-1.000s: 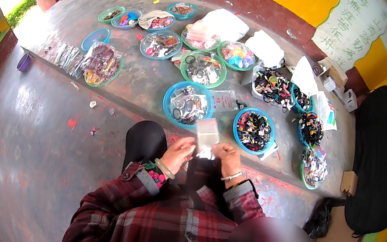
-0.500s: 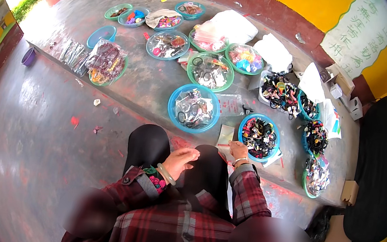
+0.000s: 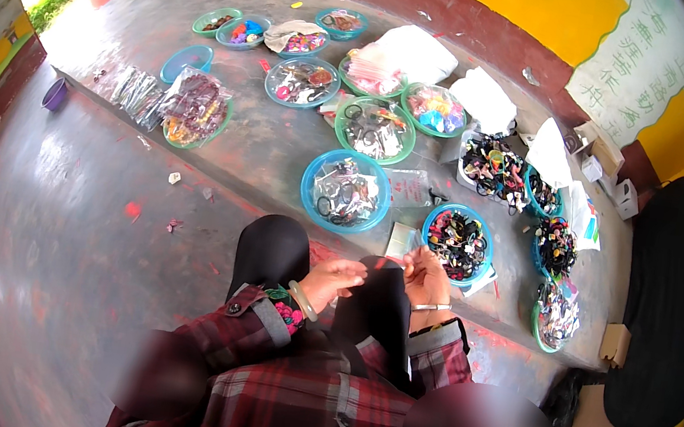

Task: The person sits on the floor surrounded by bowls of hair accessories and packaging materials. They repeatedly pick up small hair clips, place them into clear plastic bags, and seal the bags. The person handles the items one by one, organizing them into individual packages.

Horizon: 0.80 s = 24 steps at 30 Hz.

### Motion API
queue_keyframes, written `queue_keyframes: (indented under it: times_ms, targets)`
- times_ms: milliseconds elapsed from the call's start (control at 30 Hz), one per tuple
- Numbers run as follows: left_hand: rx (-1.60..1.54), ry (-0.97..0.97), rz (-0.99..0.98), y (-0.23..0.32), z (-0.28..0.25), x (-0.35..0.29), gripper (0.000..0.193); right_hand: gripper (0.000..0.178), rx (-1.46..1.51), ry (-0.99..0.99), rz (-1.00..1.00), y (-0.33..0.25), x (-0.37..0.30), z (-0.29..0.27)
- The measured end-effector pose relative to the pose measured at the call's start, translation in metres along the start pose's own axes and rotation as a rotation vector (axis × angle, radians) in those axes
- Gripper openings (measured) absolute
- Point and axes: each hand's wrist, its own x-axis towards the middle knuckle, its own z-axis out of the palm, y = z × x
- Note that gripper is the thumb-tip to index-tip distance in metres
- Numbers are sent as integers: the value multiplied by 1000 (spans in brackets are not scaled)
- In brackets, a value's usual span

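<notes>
My left hand (image 3: 332,284), with a bangle at the wrist, hovers over my knees, fingers stretched toward the right and nothing visible in them. My right hand (image 3: 427,276) is beside the right knee, thumb and fingers pinched together. Whatever they hold is too small to make out. Just beyond the right hand stands a blue basin (image 3: 457,244) full of dark hair ties with coloured trims. A pale card (image 3: 401,240) lies left of that basin. Another blue basin (image 3: 345,191), holding clear-bagged hair ties, sits ahead of my left hand.
Several more basins with small goods stand farther off on the raised floor, among them a green basin (image 3: 375,129). White sacks (image 3: 417,54) rest at the back. A step edge (image 3: 240,192) crosses before my knees. At right lies a long black case (image 3: 669,303).
My right hand has drawn back slightly from the basin of dark hair ties and turned upright. The left hand has shifted a little to the right, toward it. The view has shifted slightly.
</notes>
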Motion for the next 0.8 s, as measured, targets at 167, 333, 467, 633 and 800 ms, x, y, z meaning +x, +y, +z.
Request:
queue_keyframes:
  times_ms: [167,333,467,633,800]
  targets:
    - [42,-144,163,3,2,-6,58,13,-3,25,67,31,-11,9]
    - [334,-110,413,4,-2,-9,65,14,-177,105,185,41,-16,9]
    - [714,-61,661,15,5,-18,59,14,-329,102,289,40,-22,9]
    - [699,-163,673,26,7,-26,58,13,-322,167,277,38,-23,10]
    - [481,-252,591,30,3,-28,61,17,-317,32,324,37,-14,-4]
